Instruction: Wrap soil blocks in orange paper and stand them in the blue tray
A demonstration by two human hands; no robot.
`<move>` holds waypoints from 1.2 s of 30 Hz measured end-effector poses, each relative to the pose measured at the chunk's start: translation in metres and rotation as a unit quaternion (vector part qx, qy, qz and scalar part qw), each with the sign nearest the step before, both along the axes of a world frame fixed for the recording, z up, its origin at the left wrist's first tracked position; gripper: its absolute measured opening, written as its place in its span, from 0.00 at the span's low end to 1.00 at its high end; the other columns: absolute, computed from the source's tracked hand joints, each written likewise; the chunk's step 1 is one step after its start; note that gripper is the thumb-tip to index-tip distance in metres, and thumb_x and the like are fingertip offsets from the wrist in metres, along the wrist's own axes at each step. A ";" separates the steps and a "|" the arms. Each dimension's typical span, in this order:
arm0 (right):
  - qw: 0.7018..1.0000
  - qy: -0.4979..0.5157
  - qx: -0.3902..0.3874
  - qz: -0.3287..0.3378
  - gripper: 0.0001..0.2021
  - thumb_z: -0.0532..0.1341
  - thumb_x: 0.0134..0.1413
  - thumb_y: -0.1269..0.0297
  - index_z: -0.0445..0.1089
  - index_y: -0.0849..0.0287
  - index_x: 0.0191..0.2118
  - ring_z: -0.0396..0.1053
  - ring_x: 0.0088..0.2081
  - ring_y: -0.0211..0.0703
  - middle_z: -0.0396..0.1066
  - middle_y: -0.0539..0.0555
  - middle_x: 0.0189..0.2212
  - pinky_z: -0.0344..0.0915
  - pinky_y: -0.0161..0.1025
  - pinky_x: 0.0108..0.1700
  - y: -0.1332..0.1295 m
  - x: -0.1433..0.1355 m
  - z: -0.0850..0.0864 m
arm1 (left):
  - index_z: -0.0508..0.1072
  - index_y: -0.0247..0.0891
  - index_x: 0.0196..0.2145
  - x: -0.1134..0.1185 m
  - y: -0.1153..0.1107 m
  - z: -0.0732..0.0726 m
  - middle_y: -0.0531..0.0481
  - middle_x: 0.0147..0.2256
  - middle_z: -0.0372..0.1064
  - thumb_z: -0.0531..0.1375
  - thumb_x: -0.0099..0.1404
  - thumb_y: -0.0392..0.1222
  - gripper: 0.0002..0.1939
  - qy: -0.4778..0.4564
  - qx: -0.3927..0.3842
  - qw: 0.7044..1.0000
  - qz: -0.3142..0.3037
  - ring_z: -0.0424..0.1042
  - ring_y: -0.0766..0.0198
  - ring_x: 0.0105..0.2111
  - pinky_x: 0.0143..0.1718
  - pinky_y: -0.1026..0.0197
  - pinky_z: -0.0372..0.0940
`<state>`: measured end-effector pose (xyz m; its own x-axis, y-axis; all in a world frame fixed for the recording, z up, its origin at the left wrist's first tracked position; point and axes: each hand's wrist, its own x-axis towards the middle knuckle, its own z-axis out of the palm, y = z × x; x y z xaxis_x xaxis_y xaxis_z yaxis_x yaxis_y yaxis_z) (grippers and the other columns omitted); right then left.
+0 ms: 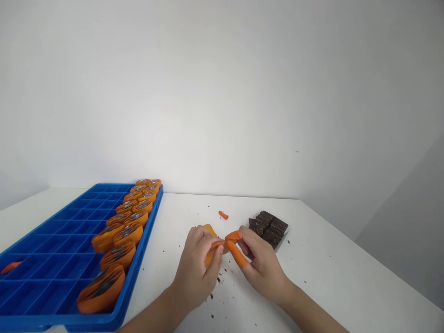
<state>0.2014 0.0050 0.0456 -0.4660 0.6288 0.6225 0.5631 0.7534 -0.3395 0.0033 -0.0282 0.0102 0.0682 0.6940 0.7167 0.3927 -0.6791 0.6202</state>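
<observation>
My left hand (198, 268) pinches one end of a small folded orange piece (218, 244) above the white table. On my right hand (262, 264), the thumb and index finger wear orange finger covers, and they are closed on the other end of that piece. Partly hidden behind my left hand lies a flat orange item (209, 228). To the right of my hands, dark brown strips (276, 229) are stacked in rows in a shallow clear tray (282, 241).
At the left, a blue compartment tray (118, 311) holds several orange bundles (120, 254) with dark contents; a loose orange piece (11, 267) sits at its left side. A small orange cover (224, 215) and dark crumbs lie on the white table (329, 286). A wall stands behind.
</observation>
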 end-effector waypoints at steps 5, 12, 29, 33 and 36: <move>1.000 -0.013 0.003 0.009 0.12 0.57 0.76 0.62 0.71 0.54 0.37 0.58 0.27 0.39 0.59 0.47 0.27 0.57 0.38 0.28 0.000 0.000 -0.002 | 0.74 0.43 0.44 0.001 0.000 -0.001 0.45 0.41 0.69 0.56 0.77 0.32 0.08 0.001 -0.009 1.000 0.006 0.68 0.52 0.44 0.46 0.48 0.68; 1.000 -0.031 0.006 0.002 0.11 0.59 0.75 0.61 0.71 0.55 0.37 0.59 0.27 0.39 0.61 0.47 0.27 0.57 0.38 0.28 0.002 0.000 -0.004 | 0.74 0.43 0.45 0.003 0.005 -0.008 0.45 0.43 0.68 0.57 0.75 0.30 0.10 0.008 -0.020 1.000 0.020 0.68 0.51 0.45 0.45 0.47 0.70; 0.999 -0.027 0.018 0.001 0.12 0.59 0.76 0.60 0.72 0.54 0.37 0.57 0.27 0.39 0.60 0.47 0.26 0.56 0.38 0.28 0.002 -0.001 -0.003 | 0.74 0.43 0.44 0.001 0.004 -0.006 0.46 0.41 0.67 0.58 0.75 0.31 0.08 0.006 -0.022 1.000 0.017 0.68 0.52 0.44 0.45 0.49 0.68; 1.000 -0.020 0.014 0.003 0.12 0.59 0.76 0.59 0.71 0.55 0.36 0.55 0.26 0.38 0.57 0.47 0.26 0.55 0.38 0.27 0.003 -0.001 -0.004 | 0.75 0.42 0.43 0.000 0.003 -0.004 0.46 0.41 0.67 0.57 0.77 0.33 0.07 0.004 -0.021 1.000 0.008 0.68 0.52 0.44 0.46 0.50 0.68; 1.000 -0.015 0.009 0.007 0.13 0.60 0.76 0.59 0.70 0.55 0.36 0.55 0.26 0.39 0.56 0.46 0.26 0.54 0.39 0.27 0.003 -0.001 -0.005 | 0.75 0.41 0.43 -0.001 0.002 -0.002 0.45 0.41 0.66 0.56 0.78 0.35 0.08 0.006 -0.028 1.000 0.000 0.67 0.52 0.44 0.46 0.49 0.67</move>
<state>0.2003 0.0081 0.0405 -0.4931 0.6108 0.6195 0.5619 0.7673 -0.3092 0.0021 -0.0261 0.0084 0.0759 0.7328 0.6762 0.3999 -0.6436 0.6526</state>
